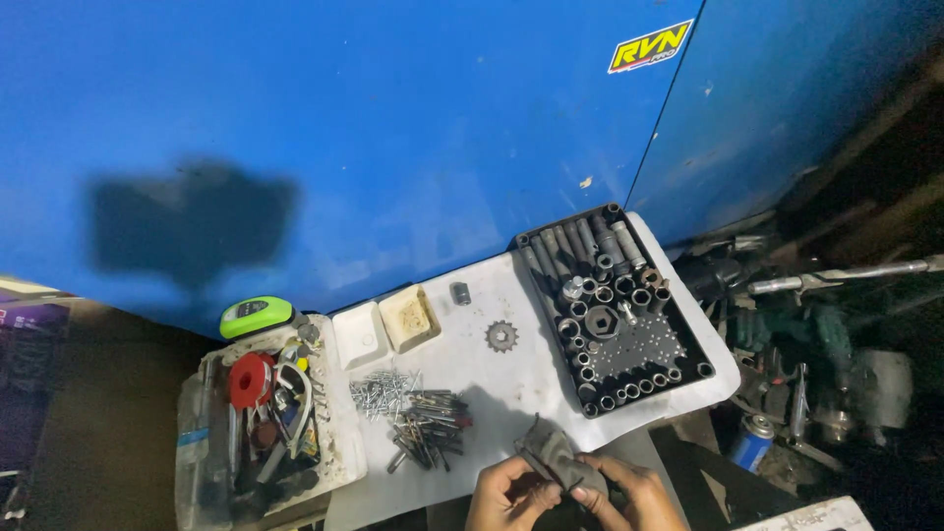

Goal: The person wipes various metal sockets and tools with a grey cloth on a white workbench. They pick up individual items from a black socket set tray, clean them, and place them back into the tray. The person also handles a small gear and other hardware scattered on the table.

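While both hands point(575, 492) grip a dark rag point(556, 457), sockets fill the black tray point(700, 346) — screws point(388, 393) loose.

Blue metal wall panels point(393, 128), white work surface point(472, 379), dim light, dark shadowed floor point(88, 413)
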